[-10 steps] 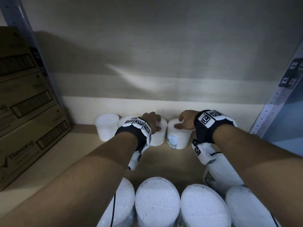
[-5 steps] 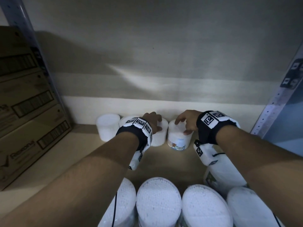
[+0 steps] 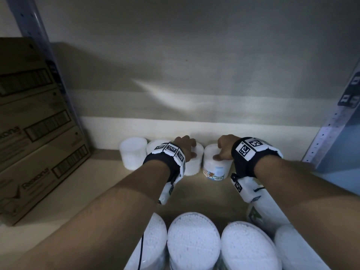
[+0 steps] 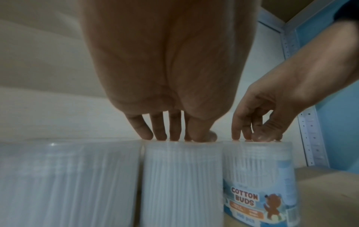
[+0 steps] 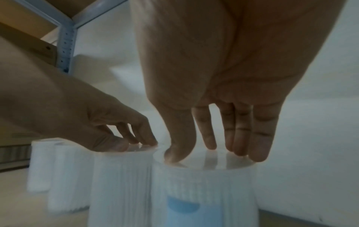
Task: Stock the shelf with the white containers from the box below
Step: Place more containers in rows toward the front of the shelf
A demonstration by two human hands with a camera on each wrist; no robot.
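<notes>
Several white cotton-bud containers stand in a row at the back of the shelf board [image 3: 81, 188]. My left hand [image 3: 185, 147] rests its fingertips [image 4: 159, 133] on the lid of the third container [image 3: 192, 166], with fingers nearly straight. My right hand [image 3: 224, 151] sets its thumb and fingertips [image 5: 260, 153] on the lid of the labelled container [image 3: 216, 168] at the row's right end. Its "Cotton Buds" label [image 4: 246, 199] faces the front. Neither hand wraps round a container's side. Two more containers [image 3: 133, 152] stand left of my left hand.
A front row of larger white containers [image 3: 193, 242] stands just under my forearms. Stacked cardboard boxes [image 3: 35, 133] fill the shelf's left side. Metal uprights stand at the left [image 3: 39, 36] and right [image 3: 331, 125]. The wall lies right behind the back row.
The labelled container has turned under my right hand so its label faces forward, and the hand shifted slightly right on the lid. My left hand has stayed on its container.
</notes>
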